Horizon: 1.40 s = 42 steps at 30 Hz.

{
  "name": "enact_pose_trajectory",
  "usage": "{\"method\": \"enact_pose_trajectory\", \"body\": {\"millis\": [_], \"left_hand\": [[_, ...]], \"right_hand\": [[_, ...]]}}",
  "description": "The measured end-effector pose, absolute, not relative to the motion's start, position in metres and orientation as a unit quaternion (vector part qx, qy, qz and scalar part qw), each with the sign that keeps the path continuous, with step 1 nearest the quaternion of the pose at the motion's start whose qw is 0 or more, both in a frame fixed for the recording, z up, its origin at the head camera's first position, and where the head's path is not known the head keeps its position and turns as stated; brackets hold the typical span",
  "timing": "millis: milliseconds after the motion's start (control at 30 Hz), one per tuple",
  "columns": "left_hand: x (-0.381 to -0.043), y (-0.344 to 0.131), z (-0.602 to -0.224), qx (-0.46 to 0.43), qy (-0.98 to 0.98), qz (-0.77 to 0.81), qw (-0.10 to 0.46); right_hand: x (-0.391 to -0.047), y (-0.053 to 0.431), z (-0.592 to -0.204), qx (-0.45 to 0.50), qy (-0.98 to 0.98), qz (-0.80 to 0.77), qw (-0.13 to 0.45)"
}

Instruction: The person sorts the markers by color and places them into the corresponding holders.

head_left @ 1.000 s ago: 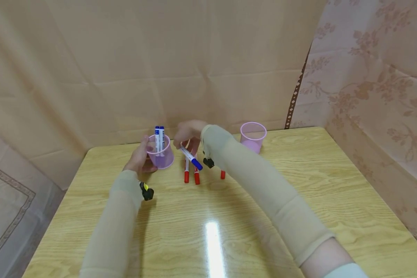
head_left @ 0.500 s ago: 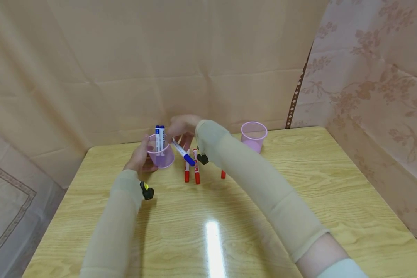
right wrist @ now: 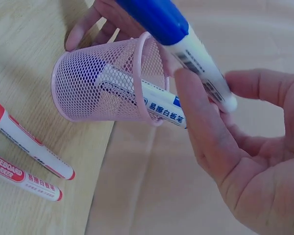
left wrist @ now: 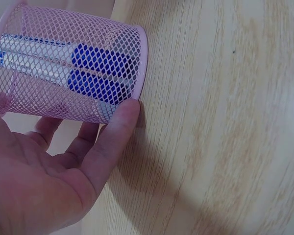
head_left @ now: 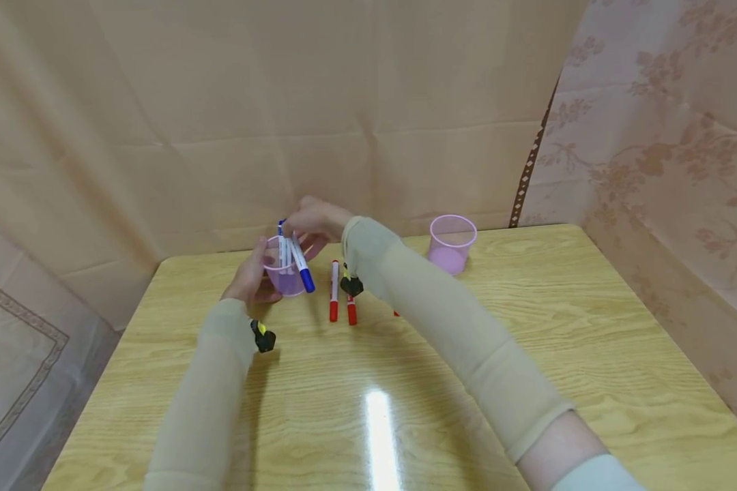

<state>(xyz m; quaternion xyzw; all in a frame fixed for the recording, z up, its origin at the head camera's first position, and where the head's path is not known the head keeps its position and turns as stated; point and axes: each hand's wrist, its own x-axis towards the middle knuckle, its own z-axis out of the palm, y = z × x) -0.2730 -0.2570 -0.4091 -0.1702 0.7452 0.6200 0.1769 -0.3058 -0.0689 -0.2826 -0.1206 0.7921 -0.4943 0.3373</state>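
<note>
2 markers (head_left: 282,252) in left cup (head_left: 287,282) | loose markers (head_left: 334,290) on table (head_left: 467,382), between it and right cup (head_left: 447,259)

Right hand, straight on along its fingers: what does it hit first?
Likely the upright markers in the left cup. In the head view the right hand overlaps them, so the gap is unclear; the held marker might graze the cup's rim first.
</note>
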Motion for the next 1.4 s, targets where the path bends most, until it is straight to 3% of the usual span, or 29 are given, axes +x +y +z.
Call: {"method": "enact_pose_trajectory", "body": {"millis": [833, 1400], "left_hand": [[-0.276, -0.257, -0.408, -0.177, 0.751, 0.611, 0.178], [-0.275, -0.257, -0.408, -0.186, 0.75, 0.609, 0.179]], "right_hand": [[-0.313, -0.08, -0.295, -0.036, 0.762, -0.632, 0.134], [-0.317, -0.085, -0.311, -0.103, 0.814, -0.571, 0.022]]}}
